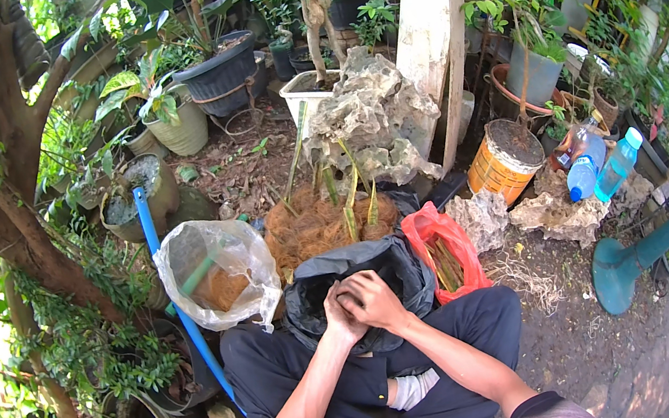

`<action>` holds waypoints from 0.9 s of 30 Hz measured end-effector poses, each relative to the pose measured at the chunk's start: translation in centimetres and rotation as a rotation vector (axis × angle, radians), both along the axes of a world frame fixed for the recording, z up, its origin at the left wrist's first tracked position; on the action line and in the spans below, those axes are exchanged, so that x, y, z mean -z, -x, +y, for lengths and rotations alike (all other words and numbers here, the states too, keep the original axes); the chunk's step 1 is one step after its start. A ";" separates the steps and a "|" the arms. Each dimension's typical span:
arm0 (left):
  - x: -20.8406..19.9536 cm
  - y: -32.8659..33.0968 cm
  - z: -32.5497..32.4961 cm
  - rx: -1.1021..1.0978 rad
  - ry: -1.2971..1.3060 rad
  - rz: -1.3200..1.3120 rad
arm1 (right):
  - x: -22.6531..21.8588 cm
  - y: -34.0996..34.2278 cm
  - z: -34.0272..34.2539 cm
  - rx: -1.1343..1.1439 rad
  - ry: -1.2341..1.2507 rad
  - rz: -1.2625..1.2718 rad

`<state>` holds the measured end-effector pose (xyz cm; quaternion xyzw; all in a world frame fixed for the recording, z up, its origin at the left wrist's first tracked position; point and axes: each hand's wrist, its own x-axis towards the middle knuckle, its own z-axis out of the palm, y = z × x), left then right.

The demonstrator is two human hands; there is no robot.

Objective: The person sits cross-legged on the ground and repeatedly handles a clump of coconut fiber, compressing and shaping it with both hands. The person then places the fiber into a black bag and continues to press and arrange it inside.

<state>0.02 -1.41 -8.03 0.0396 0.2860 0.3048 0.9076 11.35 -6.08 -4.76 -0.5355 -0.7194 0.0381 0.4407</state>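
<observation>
My two hands meet over the mouth of a black plastic bag (410,262) that stands between my knees. My left hand (341,314) is curled closed, its fingers mostly covered. Across it lies my right hand (373,297), fingers bent around it; whatever they may hold between them is hidden. Left of the bag, a clear plastic bag (195,250) stands with its mouth wide, brown fibre inside. To the right, a red plastic bag (480,272) contains long greenish-brown stalks. Beyond the black bag is a mound of brown coir fibre (303,226) with upright, yellow-edged leaves (352,198).
Pitted rocks (380,108) and a white board (424,25) rise behind the mound. An orange bucket (494,174), plastic bottles (617,166) and a green trowel-like tool (617,272) are at right. A blue pole (177,304) slants along my left, near potted plants (217,76).
</observation>
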 end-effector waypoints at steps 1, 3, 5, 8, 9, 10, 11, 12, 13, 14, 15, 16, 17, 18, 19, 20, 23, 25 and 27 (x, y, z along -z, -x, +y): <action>0.5 0.2 0.3 -0.084 0.029 -0.015 | 0.2 0.3 -0.1 -0.019 -0.018 0.006; 0.7 0.7 0.8 -0.077 0.000 0.027 | 0.0 0.6 -0.2 -0.002 -0.072 0.016; 0.7 1.3 1.2 -0.055 -0.029 0.020 | -0.8 0.9 -0.4 0.070 -0.147 0.024; 0.7 1.7 1.6 -0.047 -0.059 0.058 | -1.1 0.6 -0.5 0.100 -0.116 0.063; 0.3 1.4 1.6 -0.067 -0.066 0.137 | -0.9 0.5 -0.5 0.110 -0.106 0.074; 0.1 1.3 1.6 -0.088 -0.073 0.216 | -0.8 0.4 -0.5 0.105 -0.105 0.078; 0.8 1.1 2.0 -0.118 -0.105 0.238 | -0.7 0.3 -0.5 0.099 -0.104 0.082; 0.8 1.0 2.0 -0.124 -0.117 0.253 | -0.6 0.1 -0.4 0.093 -0.104 0.086; 0.8 0.8 2.0 -0.130 -0.129 0.268 | -0.4 0.1 -0.4 0.082 -0.102 0.070; 0.9 0.7 2.0 -0.136 -0.141 0.283 | -0.2 0.2 -0.4 0.072 -0.100 0.055; 1.5 1.2 2.3 -0.097 -0.181 0.188 | -0.1 0.3 -0.3 0.057 -0.098 0.041; 2.3 1.9 2.6 -0.059 -0.220 0.091 | -0.4 0.4 -0.3 0.037 -0.107 0.016; 3.2 2.4 2.9 -0.021 -0.260 -0.006 | -0.7 0.6 -0.3 0.017 -0.116 -0.010; 2.2 1.7 2.6 -0.060 -0.170 0.168 | -0.7 0.6 -0.3 0.003 -0.121 -0.033; 0.6 1.3 2.2 -0.028 -0.137 0.160 | -0.4 0.5 -0.3 0.029 -0.122 -0.085; -0.5 1.0 1.8 0.004 -0.104 0.152 | -0.1 0.2 -0.4 0.025 -0.088 -0.107; -0.1 2.3 2.4 0.101 -0.147 0.080 | -0.1 0.9 0.2 -0.022 -0.036 -0.147; -0.1 2.4 2.5 0.103 -0.080 0.060 | 0.0 0.9 0.0 -0.007 0.033 -0.115; -0.8 2.3 2.3 0.118 -0.050 0.066 | 0.4 0.7 -0.2 0.006 0.078 0.008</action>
